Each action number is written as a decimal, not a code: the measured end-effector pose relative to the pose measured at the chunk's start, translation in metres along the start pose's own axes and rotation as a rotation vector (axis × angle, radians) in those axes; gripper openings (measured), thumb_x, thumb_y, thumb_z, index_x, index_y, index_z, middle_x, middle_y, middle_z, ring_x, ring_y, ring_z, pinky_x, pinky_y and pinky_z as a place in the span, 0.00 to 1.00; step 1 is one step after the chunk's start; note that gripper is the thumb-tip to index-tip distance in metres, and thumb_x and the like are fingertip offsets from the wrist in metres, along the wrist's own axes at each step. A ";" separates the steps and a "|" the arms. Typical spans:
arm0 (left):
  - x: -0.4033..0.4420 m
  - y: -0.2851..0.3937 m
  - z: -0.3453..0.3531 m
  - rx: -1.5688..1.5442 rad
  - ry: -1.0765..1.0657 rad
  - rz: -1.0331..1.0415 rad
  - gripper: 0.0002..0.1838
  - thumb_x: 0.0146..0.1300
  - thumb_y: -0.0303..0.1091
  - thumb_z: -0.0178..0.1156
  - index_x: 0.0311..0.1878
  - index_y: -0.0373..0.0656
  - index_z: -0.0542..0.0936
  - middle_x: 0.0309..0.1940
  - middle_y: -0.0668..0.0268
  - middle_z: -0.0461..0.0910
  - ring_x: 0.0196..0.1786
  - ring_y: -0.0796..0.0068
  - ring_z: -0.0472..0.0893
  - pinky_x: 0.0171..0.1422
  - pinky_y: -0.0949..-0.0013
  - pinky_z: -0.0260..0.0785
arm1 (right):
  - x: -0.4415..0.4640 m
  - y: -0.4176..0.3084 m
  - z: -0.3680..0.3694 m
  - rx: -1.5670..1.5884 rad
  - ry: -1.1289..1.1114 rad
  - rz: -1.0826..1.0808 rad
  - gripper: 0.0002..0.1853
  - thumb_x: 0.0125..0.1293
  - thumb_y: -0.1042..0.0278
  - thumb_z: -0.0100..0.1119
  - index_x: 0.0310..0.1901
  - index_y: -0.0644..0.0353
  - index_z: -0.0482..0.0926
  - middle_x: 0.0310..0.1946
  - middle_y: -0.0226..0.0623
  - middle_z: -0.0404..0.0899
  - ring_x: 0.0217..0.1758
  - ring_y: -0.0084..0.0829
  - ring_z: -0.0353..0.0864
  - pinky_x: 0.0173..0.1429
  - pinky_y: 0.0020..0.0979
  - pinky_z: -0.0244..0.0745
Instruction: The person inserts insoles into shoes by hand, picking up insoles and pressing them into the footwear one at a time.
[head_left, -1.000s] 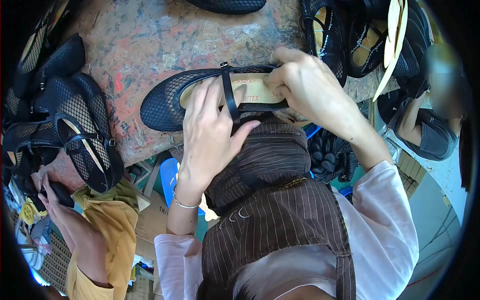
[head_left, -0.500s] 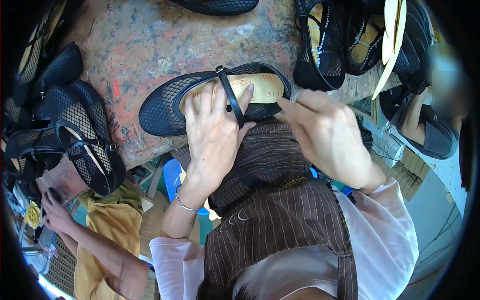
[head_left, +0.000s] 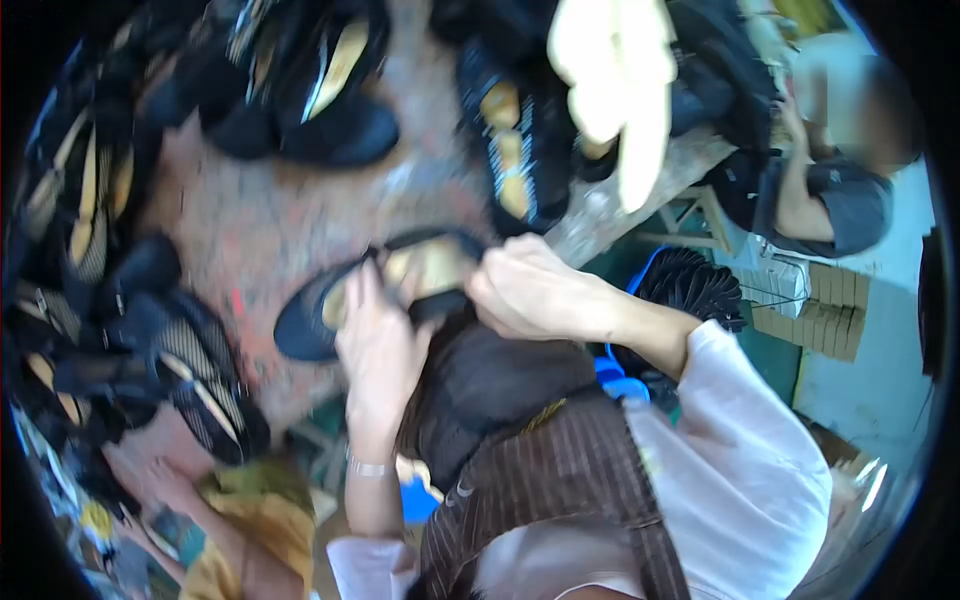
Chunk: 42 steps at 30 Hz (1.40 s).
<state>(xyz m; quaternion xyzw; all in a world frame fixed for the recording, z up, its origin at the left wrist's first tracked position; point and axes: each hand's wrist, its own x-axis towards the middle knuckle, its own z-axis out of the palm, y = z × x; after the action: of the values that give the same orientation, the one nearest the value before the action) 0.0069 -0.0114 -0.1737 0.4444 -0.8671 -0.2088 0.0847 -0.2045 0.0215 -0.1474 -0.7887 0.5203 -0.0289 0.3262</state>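
Observation:
A black mesh shoe [head_left: 303, 325] with a strap and a cream insole [head_left: 440, 262] lies at the table's front edge, toe to the left. My left hand [head_left: 378, 340] holds it at the opening, fingers reaching over the insole and thumb near the close side. At the heel end is my right hand [head_left: 525, 288], its fingers curled into a fist against the back rim. Motion blur and the knuckles hide whatever those fingers pinch. A brown striped apron [head_left: 540, 470] covers my lap, close under the shoe.
Black shoes [head_left: 345, 130] stand at the table's back, and more mesh shoes [head_left: 200, 385] crowd its left side. Cream insole-shaped pieces [head_left: 610, 70] hang over the right edge. A co-worker [head_left: 840, 205] sits at right; another person's arm [head_left: 215, 515] reaches in lower left.
The view has shifted and blurred, bringing more shoes into sight at the back. My right hand has moved closer to the shoe's heel and its fingers are curled tighter. My left hand stays on the shoe.

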 end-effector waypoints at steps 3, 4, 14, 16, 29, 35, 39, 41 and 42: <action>-0.010 0.012 -0.041 -0.248 0.095 -0.238 0.22 0.54 0.37 0.78 0.50 0.38 0.85 0.47 0.51 0.79 0.52 0.49 0.78 0.57 0.52 0.72 | -0.041 0.008 -0.072 0.804 0.195 -0.344 0.16 0.69 0.72 0.66 0.56 0.65 0.86 0.31 0.45 0.88 0.28 0.33 0.88 0.35 0.32 0.81; -0.015 0.019 -0.043 -0.119 0.289 -0.279 0.20 0.52 0.37 0.78 0.45 0.38 0.84 0.45 0.54 0.79 0.51 0.51 0.78 0.56 0.53 0.71 | -0.058 0.013 -0.087 0.749 0.450 -0.180 0.13 0.70 0.71 0.65 0.53 0.65 0.86 0.32 0.42 0.87 0.30 0.28 0.86 0.35 0.29 0.80; 0.029 0.067 -0.025 -0.244 0.186 -0.252 0.24 0.54 0.50 0.77 0.26 0.35 0.83 0.25 0.51 0.83 0.34 0.50 0.84 0.48 0.54 0.74 | -0.015 0.163 -0.174 -0.141 0.982 0.821 0.37 0.55 0.38 0.74 0.54 0.67 0.86 0.40 0.50 0.90 0.45 0.44 0.90 0.54 0.39 0.81; -0.003 0.061 -0.105 -0.498 0.295 -0.311 0.20 0.50 0.42 0.79 0.33 0.34 0.86 0.26 0.56 0.84 0.41 0.58 0.83 0.57 0.55 0.71 | -0.016 0.174 -0.185 0.083 0.978 0.688 0.38 0.50 0.43 0.80 0.53 0.70 0.86 0.40 0.50 0.89 0.42 0.37 0.89 0.50 0.34 0.81; -0.141 -0.161 -0.125 0.197 -0.072 -0.564 0.22 0.70 0.41 0.65 0.27 0.30 0.75 0.33 0.41 0.76 0.38 0.39 0.77 0.42 0.46 0.68 | -0.048 0.223 -0.219 0.458 0.985 0.417 0.25 0.63 0.61 0.74 0.57 0.67 0.83 0.45 0.40 0.88 0.47 0.29 0.88 0.57 0.26 0.77; -0.137 -0.108 -0.116 0.413 0.061 -0.444 0.24 0.56 0.45 0.75 0.40 0.33 0.79 0.36 0.51 0.79 0.45 0.48 0.78 0.54 0.50 0.70 | -0.057 0.092 -0.228 0.955 1.050 -0.350 0.21 0.68 0.66 0.68 0.60 0.61 0.78 0.54 0.41 0.79 0.53 0.32 0.79 0.60 0.31 0.72; -0.048 -0.062 -0.135 0.474 0.486 -0.169 0.33 0.54 0.29 0.75 0.65 0.39 0.78 0.56 0.53 0.81 0.58 0.51 0.79 0.64 0.56 0.72 | -0.052 0.049 -0.222 1.309 0.591 -0.744 0.39 0.62 0.64 0.68 0.77 0.50 0.68 0.84 0.49 0.47 0.84 0.43 0.51 0.87 0.41 0.46; 0.021 -0.037 -0.133 0.324 0.426 0.097 0.39 0.51 0.24 0.74 0.70 0.40 0.73 0.65 0.54 0.75 0.68 0.53 0.73 0.71 0.57 0.70 | -0.044 0.023 -0.137 1.110 0.637 -0.379 0.17 0.66 0.73 0.65 0.56 0.59 0.78 0.53 0.42 0.77 0.55 0.33 0.78 0.60 0.33 0.72; 0.059 -0.033 -0.121 0.303 0.377 0.214 0.43 0.50 0.22 0.73 0.72 0.40 0.70 0.70 0.55 0.72 0.73 0.54 0.69 0.74 0.57 0.69 | -0.036 0.016 -0.101 1.121 0.536 -0.229 0.07 0.65 0.78 0.64 0.45 0.63 0.83 0.41 0.40 0.88 0.45 0.29 0.87 0.51 0.32 0.82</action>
<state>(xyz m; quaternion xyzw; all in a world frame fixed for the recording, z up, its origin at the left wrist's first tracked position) 0.0361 -0.1108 -0.0818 0.3887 -0.8994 0.0201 0.1987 -0.2726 -0.0007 -0.0661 -0.5141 0.4022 -0.5284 0.5428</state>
